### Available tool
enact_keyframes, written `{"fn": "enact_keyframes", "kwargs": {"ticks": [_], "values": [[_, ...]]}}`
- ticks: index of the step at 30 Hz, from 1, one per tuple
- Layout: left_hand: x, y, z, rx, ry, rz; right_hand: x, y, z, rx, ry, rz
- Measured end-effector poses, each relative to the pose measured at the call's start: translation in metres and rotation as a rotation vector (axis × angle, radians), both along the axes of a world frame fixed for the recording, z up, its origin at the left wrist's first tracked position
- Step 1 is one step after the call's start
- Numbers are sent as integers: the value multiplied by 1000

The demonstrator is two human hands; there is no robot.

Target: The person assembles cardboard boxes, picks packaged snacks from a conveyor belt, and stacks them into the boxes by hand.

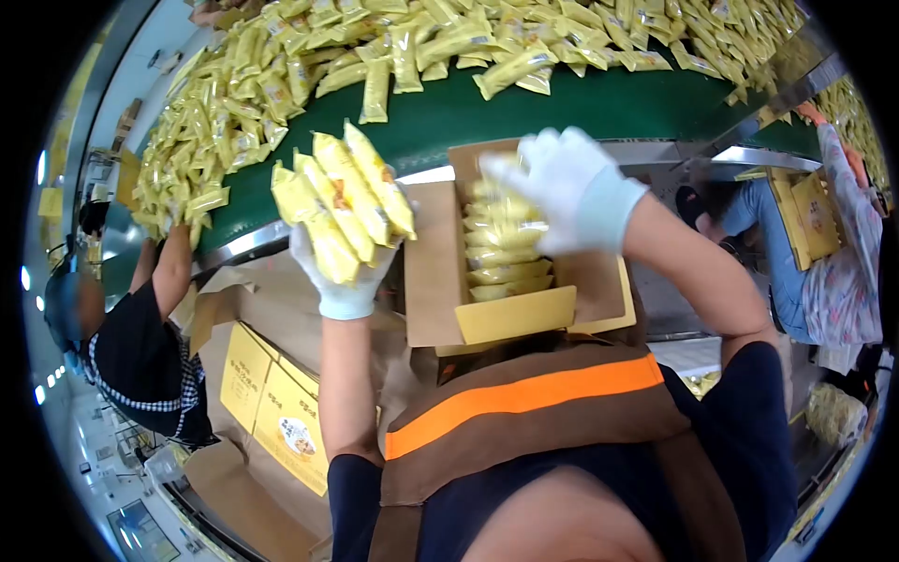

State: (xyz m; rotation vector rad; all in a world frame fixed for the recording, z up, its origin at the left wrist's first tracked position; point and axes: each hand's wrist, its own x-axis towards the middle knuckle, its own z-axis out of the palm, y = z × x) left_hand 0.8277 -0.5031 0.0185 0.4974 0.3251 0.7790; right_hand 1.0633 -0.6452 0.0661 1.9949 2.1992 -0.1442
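My left hand (348, 267), in a white glove, is closed around several yellow snack packets (337, 201) that stand side by side above the palm. Right of it, an open cardboard box (520, 314) with raised flaps holds a row of similar yellow packets (506, 258). Over the box's far right side is my right hand (571, 187), also white-gloved and slightly blurred. Its fingers are spread, with nothing visibly gripped; the fingertips are close to the packets at the far end of the row, and I cannot tell whether they touch.
Yellow packets (449, 39) are heaped along a green conveyor belt (431, 108) ahead. Printed yellow boxes (276, 403) lie inside a large carton at left. A co-worker (140, 347) reaches to the belt on the left; another person (824, 253) is at right beside a yellow box (805, 220).
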Motion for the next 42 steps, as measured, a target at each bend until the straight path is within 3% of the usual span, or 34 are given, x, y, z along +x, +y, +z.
{"fn": "enact_keyframes", "kwargs": {"ticks": [2, 4, 6, 8, 10, 11, 12, 14, 16, 18, 22, 24, 26, 29, 32, 35, 40, 42], "values": [[2, 4, -5, 75, -55, -171, -19, 11, -22, -238, 77, 153], [6, 2, -8, 243, 135, -204, -49, 16, -37, -355, 195, 146], [12, -1, -4, 252, 176, -467, -68, 5, -63, -314, 233, 186], [28, -2, 2, 625, 536, -550, -70, -13, -93, -310, 322, 193], [53, -1, 4, 1259, 789, -662, -69, -23, -104, -377, 350, 161], [62, -5, 2, 1663, 1098, -665, -68, -27, -110, -338, 318, 165], [68, -10, -7, 1913, 1195, -596, -64, -31, -116, -298, 282, 171], [76, -16, -8, 2061, 1282, -632, -56, -38, -119, -247, 282, 203], [81, -28, 1, 2087, 1258, -636, -57, -44, -142, -127, 289, 225], [87, -47, 2, 2178, 1210, -602, -72, -40, -165, 22, 959, -142], [102, -44, 6, 2098, 1520, -952, -64, -42, -130, -264, 622, -2], [107, -44, -2, 2134, 1461, -963, -68, -36, -96, -474, 468, 75], [123, -45, -11, 2177, 1445, -1039, -75, -41, -93, -501, 491, -65], [128, -48, -24, 2227, 1412, -986, -63, -50, -88, -410, 402, 170], [134, -54, -27, 2218, 1417, -1003, -59, -53, -91, -370, 435, 201], [144, -66, -32, 2262, 1467, -983, -56, -46, -84, -521, 502, 112], [116, -49, -70, 2205, 1164, -747, -51, -63, -97, -194, 435, 254], [106, -52, -78, 2201, 1157, -681, -43, -62, -92, -240, 442, 383]]}}
